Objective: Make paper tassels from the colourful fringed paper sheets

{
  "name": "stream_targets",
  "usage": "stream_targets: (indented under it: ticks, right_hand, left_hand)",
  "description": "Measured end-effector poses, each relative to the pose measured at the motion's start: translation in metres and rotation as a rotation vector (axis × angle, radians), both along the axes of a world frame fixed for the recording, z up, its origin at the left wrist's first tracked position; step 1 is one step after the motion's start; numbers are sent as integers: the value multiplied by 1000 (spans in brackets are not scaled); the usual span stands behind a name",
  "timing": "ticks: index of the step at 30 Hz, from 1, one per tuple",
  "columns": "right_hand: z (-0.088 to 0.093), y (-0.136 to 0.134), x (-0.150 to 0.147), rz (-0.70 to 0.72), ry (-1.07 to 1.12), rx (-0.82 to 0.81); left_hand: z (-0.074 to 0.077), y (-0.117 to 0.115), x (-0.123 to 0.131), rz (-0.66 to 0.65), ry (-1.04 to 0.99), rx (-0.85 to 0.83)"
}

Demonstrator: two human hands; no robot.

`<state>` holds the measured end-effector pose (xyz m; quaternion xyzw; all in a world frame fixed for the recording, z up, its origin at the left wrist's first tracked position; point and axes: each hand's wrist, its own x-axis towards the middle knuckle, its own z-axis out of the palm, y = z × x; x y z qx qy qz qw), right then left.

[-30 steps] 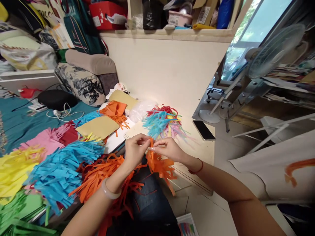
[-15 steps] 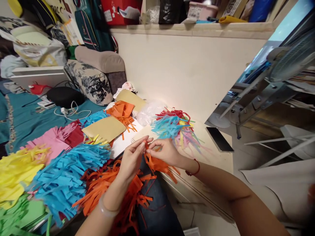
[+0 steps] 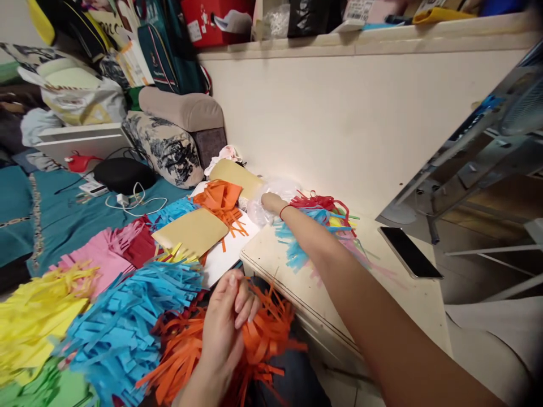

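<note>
My left hand (image 3: 227,325) is low in the middle, fingers pinched together on a bundle of orange fringed paper (image 3: 263,339) over my lap. My right arm stretches forward across the small cream table (image 3: 297,282). My right hand (image 3: 271,202) lies at a clear plastic bag (image 3: 275,189) near the wall, its fingers hidden from here. Beside that hand is a heap of blue, red and pink paper strips (image 3: 314,217). More orange fringe (image 3: 220,200) lies to its left.
A black phone (image 3: 409,251) lies on the table's right side. Blue fringed paper (image 3: 127,316), yellow fringe (image 3: 34,311), pink sheets (image 3: 97,254) and a tan envelope (image 3: 190,232) cover the bed at left. Cushions (image 3: 169,147) stand behind, and a fan stand (image 3: 466,164) at right.
My right hand let go of the orange bundle and reached forward to the plastic bag by the wall. My left hand dropped lower with the bundle. The view shifted right and down.
</note>
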<state>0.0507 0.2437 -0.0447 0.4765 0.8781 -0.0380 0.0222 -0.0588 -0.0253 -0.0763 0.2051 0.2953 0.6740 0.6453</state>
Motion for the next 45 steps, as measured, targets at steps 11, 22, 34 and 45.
stream_targets:
  ticks: [11,22,34,45]
  right_hand:
    - [5,0,13,-112,80,59]
    - [1,-229,82,334,1146,-244]
    - [5,-274,86,198,1515,-230]
    - [-1,-271,86,90,1596,-129]
  left_hand:
    - [-11,2,17,-130,103,122]
    - [1,-10,41,-8,782,340]
    - [19,-43,60,167,1095,576]
    - [18,-42,54,247,1433,685]
